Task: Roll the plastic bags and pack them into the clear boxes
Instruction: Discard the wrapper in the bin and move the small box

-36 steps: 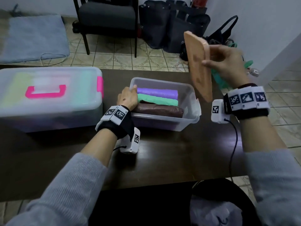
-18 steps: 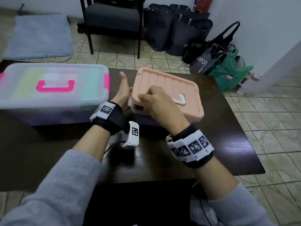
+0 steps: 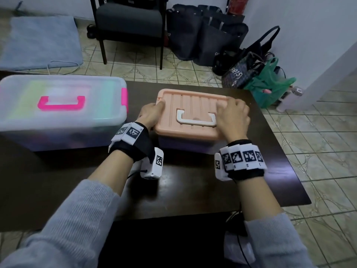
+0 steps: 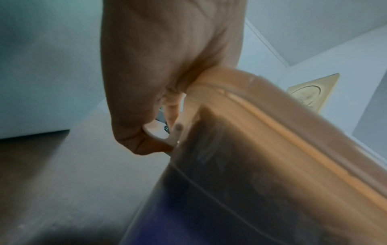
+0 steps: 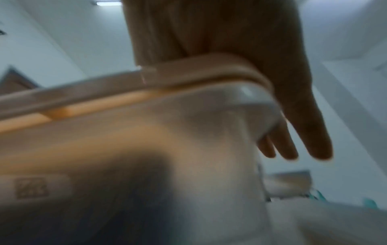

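A small clear box (image 3: 185, 145) stands mid-table with a peach lid (image 3: 193, 105) lying flat on it, its white handle (image 3: 196, 120) on top. My left hand (image 3: 154, 111) grips the lid's left end, thumb on top. In the left wrist view the left hand (image 4: 165, 116) curls its fingers at the lid's (image 4: 272, 116) side clip, and dark contents show through the box wall (image 4: 230, 190). My right hand (image 3: 231, 113) presses the lid's right end. In the right wrist view the right hand's (image 5: 293, 145) straight fingers hang past the box's side. The rolled bags are hidden under the lid.
A larger clear box (image 3: 61, 105) with a pink handle stands closed at the table's left. The dark table (image 3: 193, 180) ends just right of the small box. On the floor beyond are a chair (image 3: 129, 22), black bags (image 3: 208, 35), a green bag (image 3: 270, 84) and a blue mat (image 3: 40, 41).
My right hand swung the peach lid down from upright at the right onto the small box, covering the rolled bags. Both hands now sit at the lid's two ends.
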